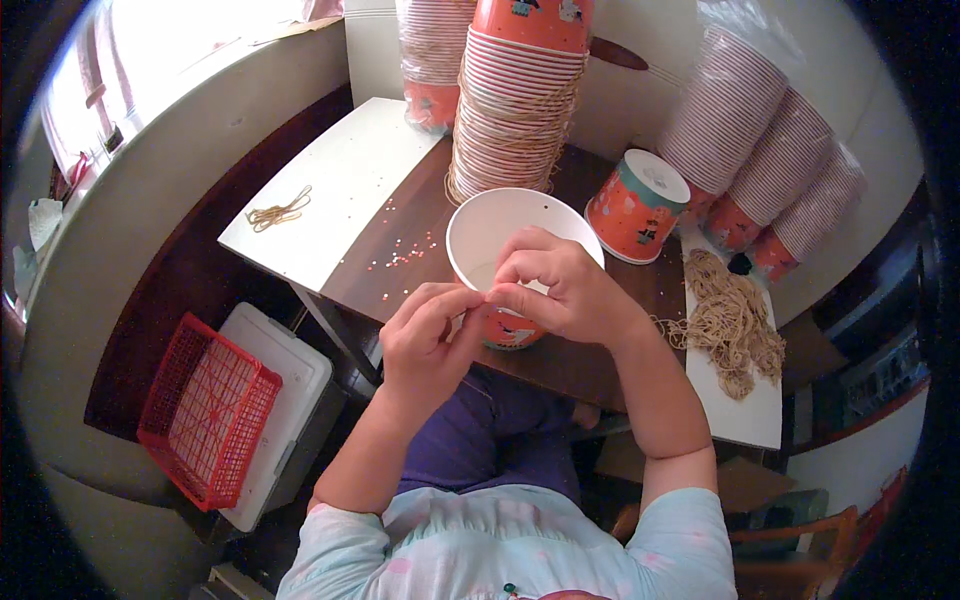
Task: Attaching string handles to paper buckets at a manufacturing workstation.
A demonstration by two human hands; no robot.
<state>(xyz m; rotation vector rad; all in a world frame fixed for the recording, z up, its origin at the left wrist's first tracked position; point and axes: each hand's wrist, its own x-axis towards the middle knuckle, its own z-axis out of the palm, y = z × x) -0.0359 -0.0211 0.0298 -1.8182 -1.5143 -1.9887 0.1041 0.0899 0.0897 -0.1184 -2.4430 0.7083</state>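
A white-lined paper bucket (475, 240) with an orange printed outside stands on the table in front of me, its mouth up. A small dark hole shows in its wall below the far rim. Over the near rim my two hands meet, fingertips touching. My left hand (425, 325) is closed in a pinch at the rim's near left. My right hand (560, 285) is also closed, thumb and forefinger pinched against the left fingertips, and covers the bucket's right side. Whatever lies between the fingertips is too small or hidden to make out.
A tall stack of nested buckets (515, 120) rises behind, strung with tan cord. One upturned bucket (640, 210) and bagged stacks (735, 110) stand right. A cord heap (735, 325) lies right, a cord loop (280, 210) left, near paper bits (405, 253). A red basket (210, 410) sits lower left.
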